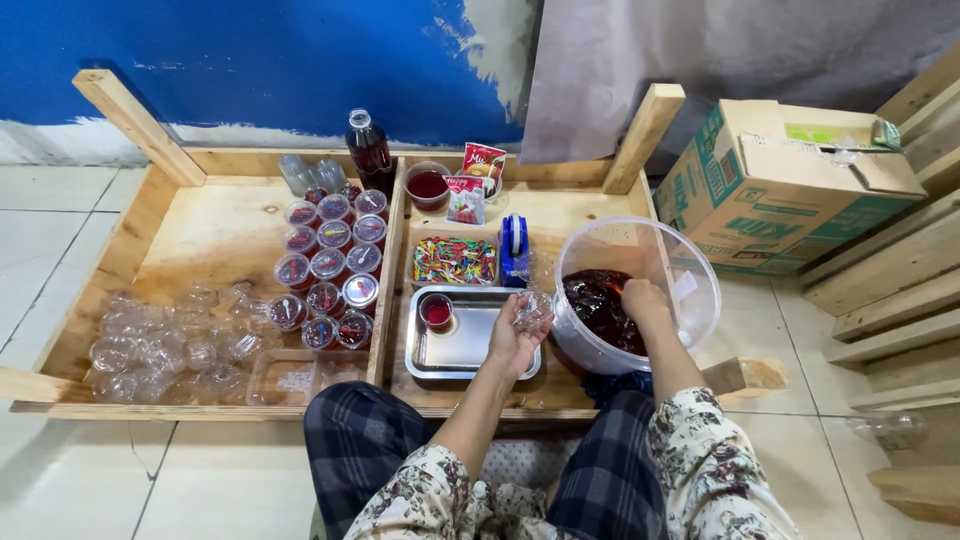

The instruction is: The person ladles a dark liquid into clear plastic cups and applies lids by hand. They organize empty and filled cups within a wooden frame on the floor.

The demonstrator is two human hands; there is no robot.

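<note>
Left hand (515, 335) has its fingers wrapped around a small clear plastic cup (533, 308), held over the right edge of the steel tray (470, 345). Right hand (640, 300) is down inside the clear plastic tub (690, 290) at 3 o'clock of the tray, in dark red jelly (592, 300); finger spread can't be told. One filled cup (436, 311) sits on the tray; lidded filled cups (335, 265) stand at 9 o'clock.

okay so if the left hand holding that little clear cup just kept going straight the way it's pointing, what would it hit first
Likely the blue tape dispenser. The left hand holds the small clear cup above the steel tray and points away from the person; depth is unclear.
</note>
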